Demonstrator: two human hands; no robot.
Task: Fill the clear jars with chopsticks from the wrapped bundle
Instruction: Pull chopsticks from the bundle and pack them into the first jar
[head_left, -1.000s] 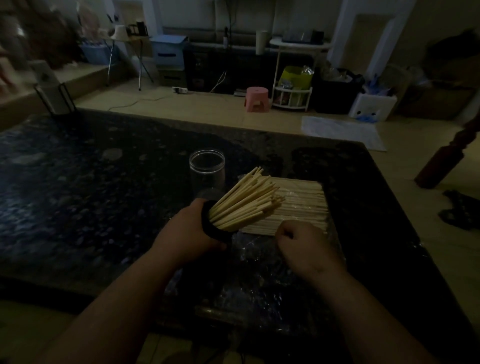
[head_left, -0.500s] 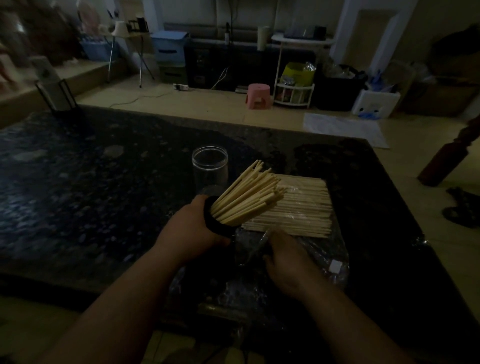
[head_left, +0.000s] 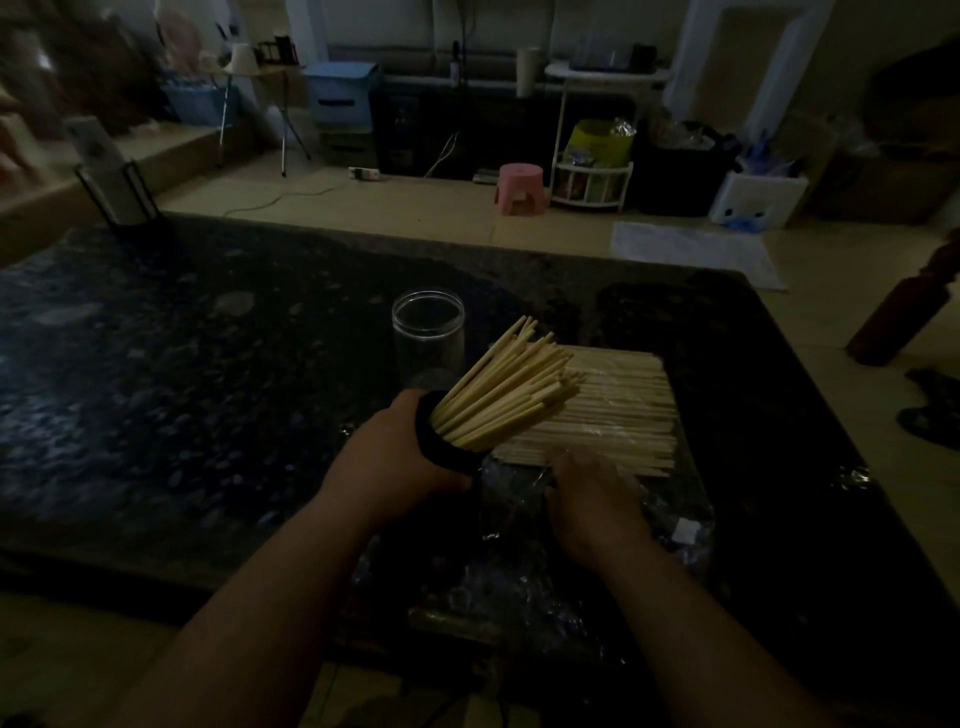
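— Jars on the table (head_left: 208, 389), how many?

— Two. One clear jar (head_left: 428, 332) stands upright and empty on the far side. A dark-rimmed jar (head_left: 441, 447) is nearer, tilted to the right in the left hand (head_left: 395, 457), whose fingers (head_left: 448, 480) wrap round it. A fan of chopsticks (head_left: 509, 395) sticks out of its mouth.

— Does that fan block anything?

— It crosses the left end of the wrapped bundle (head_left: 618, 405), which lies flat just right of both jars. One bundle only.

— And the right hand (head_left: 597, 504)?

— It rests on the crumpled clear wrap (head_left: 519, 571) at the bundle's near edge, fingers bent toward the stick ends. It is too dark to tell whether they pinch anything.

— What else is around?

— One black wire stand (head_left: 117, 195) at the table's far left corner, and one white label (head_left: 685, 530) on the wrap. On the floor beyond are one pink stool (head_left: 519, 188), one pale mat (head_left: 696, 252) and one white rack (head_left: 592, 182) just right of the stool.
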